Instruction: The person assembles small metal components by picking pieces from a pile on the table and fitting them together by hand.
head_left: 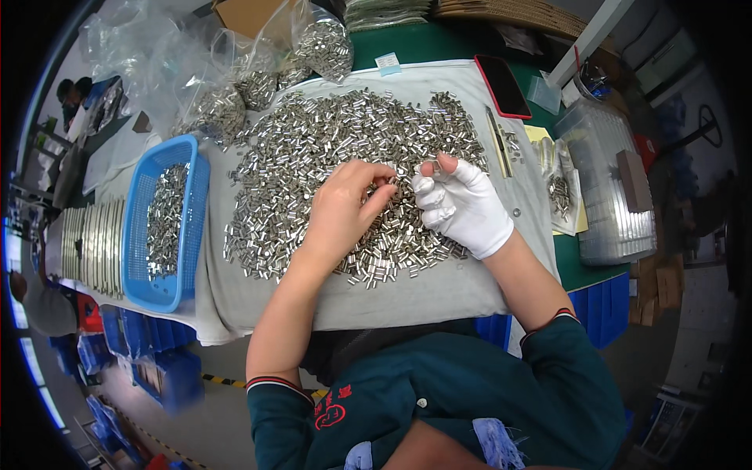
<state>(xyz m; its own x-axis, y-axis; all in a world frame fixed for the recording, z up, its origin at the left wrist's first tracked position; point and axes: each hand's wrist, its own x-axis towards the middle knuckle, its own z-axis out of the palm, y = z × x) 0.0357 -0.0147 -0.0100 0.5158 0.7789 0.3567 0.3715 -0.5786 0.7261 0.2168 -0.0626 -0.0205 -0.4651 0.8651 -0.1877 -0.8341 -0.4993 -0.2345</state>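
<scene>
A wide heap of small shiny metal cylinders (313,149) covers the grey cloth (360,305) in front of me. My left hand (345,205), bare, is over the middle of the heap, its thumb and fingers drawn together in a pinch. What sits between those fingertips is too small to make out. Just to its right is my right hand (464,205), in a white glove that leaves the thumb and forefinger tips bare. Those two tips close on what looks like one small metal cylinder (438,166), while the other fingers curl into the palm.
At the left stands a blue basket (200,211) partly filled with cylinders, beside a stack of pale trays (90,243). Clear bags of cylinders (323,48) crowd the back left. Rightward lie a red-edged phone (503,86), tweezers (498,141), a small bag (558,184) and clear plastic boxes (599,188).
</scene>
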